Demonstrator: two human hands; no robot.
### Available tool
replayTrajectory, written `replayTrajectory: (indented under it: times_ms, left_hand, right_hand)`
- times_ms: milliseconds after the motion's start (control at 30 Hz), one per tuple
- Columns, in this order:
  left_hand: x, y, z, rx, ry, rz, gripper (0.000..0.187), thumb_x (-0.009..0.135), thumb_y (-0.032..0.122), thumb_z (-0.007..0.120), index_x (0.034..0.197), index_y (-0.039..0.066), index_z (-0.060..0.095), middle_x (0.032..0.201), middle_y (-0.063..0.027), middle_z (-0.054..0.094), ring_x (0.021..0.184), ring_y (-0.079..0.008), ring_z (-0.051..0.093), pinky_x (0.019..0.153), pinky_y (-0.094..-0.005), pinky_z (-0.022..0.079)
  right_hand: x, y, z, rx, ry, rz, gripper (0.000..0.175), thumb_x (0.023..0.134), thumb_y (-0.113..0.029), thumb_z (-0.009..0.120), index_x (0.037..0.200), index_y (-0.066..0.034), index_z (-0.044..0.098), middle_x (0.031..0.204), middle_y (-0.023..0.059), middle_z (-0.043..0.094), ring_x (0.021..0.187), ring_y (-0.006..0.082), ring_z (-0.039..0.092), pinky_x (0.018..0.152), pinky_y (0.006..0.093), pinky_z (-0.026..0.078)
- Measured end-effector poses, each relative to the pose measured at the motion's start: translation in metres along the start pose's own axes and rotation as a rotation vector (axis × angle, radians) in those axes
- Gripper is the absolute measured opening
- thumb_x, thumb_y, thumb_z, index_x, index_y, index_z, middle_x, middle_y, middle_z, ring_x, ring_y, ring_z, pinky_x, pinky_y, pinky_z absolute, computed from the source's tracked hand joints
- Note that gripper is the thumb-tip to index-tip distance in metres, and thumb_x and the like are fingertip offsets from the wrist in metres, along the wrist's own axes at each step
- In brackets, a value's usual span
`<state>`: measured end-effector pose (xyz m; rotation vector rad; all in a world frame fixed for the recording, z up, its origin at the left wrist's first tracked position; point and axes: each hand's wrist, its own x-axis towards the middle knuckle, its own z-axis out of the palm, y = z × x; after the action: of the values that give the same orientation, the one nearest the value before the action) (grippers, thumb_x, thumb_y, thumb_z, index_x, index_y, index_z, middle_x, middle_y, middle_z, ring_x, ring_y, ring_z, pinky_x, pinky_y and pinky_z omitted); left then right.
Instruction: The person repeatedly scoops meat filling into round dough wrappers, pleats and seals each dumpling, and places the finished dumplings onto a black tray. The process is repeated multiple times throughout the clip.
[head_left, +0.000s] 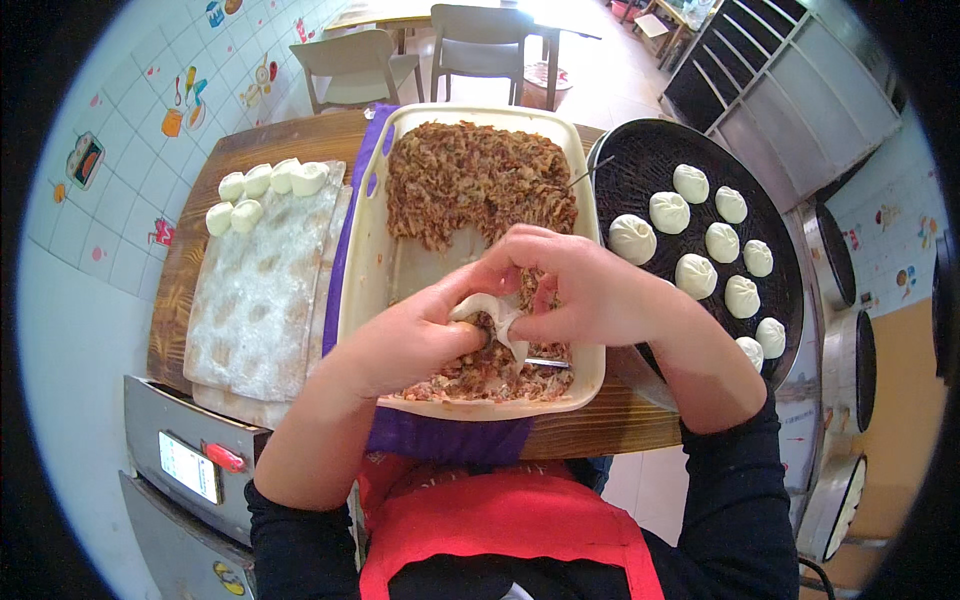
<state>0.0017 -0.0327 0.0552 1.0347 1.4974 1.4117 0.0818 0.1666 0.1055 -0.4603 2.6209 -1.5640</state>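
Note:
Above the near part of a cream plastic tub (592, 375), both hands hold one dough wrapper (484, 306) with meat filling in it. My left hand (420, 341) cups its left side, the thumb at the filling. My right hand (574, 289) pinches the wrapper's right edge between thumb and fingers. Chopped meat filling (480, 176) is heaped at the tub's far end, and more lies beneath the hands. A metal utensil (547, 363) shows partly by my right hand. On the right, several pleated buns (696, 276) sit apart in a round black steamer tray (637, 150).
Several dough pieces (257, 180) stand at the far end of a floured board (255, 300) on the left. A purple cloth (450, 435) lies under the tub on the wooden table (637, 431). Chairs (480, 52) stand beyond, and more round steamers (851, 367) are at far right.

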Motion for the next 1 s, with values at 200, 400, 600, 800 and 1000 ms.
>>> replayTrajectory:
  times_ms: [200,400,600,800,1000]
  left_hand:
    - [-0.012,0.007,0.002,-1.078,-0.012,0.125,0.053,0.098,0.02,0.048,0.144,0.005,0.026,0.136,-0.0144,0.045,0.125,-0.0283,0.048,0.1,-0.0446,0.047]
    - [-0.008,-0.012,0.025,-0.672,0.249,0.136,0.054,0.097,0.003,0.044,0.148,0.007,0.024,0.135,-0.0083,0.045,0.119,-0.0153,0.048,0.103,-0.0317,0.038]
    - [-0.006,-0.001,0.027,-0.275,0.376,0.008,0.069,0.082,-0.012,0.036,0.147,0.007,0.028,0.132,-0.0097,0.048,0.117,-0.0163,0.05,0.094,-0.0267,0.045]
    - [-0.01,0.013,0.02,-0.874,0.096,-0.14,0.057,0.095,0.004,0.038,0.149,0.007,0.021,0.124,-0.0056,0.05,0.104,-0.009,0.054,0.082,-0.0245,0.047]
    - [-0.012,0.008,0.02,-0.315,0.178,-0.225,0.048,0.099,0.018,0.05,0.144,0.01,0.036,0.097,0.0033,0.056,0.075,-0.0009,0.048,0.061,-0.0179,0.041]
  right_hand:
    - [-0.003,-0.011,-0.008,-0.072,0.315,0.098,0.012,0.077,-0.003,0.07,0.088,-0.0001,0.066,0.077,0.0086,0.064,0.072,0.0131,0.061,0.066,0.028,0.051]
    - [-0.005,-0.012,0.004,-0.122,0.274,-0.12,0.012,0.078,-0.002,0.065,0.089,-0.0015,0.062,0.08,0.0095,0.057,0.075,0.0204,0.06,0.065,0.0316,0.05]
    - [-0.008,-0.01,0.004,-0.347,0.109,-0.3,0.005,0.079,-0.004,0.064,0.081,-0.0036,0.06,0.079,0.0099,0.055,0.078,0.0303,0.059,0.069,0.038,0.05]
    - [-0.006,-0.007,-0.004,-0.21,-0.001,-0.181,0.027,0.076,-0.007,0.067,0.102,-0.0035,0.059,0.102,0.0141,0.055,0.092,0.0321,0.056,0.081,0.04,0.049]
    - [-0.008,-0.008,0.002,-0.256,0.031,-0.368,0.02,0.074,-0.005,0.068,0.093,-0.0032,0.063,0.086,0.0103,0.058,0.087,0.0302,0.058,0.078,0.038,0.05]
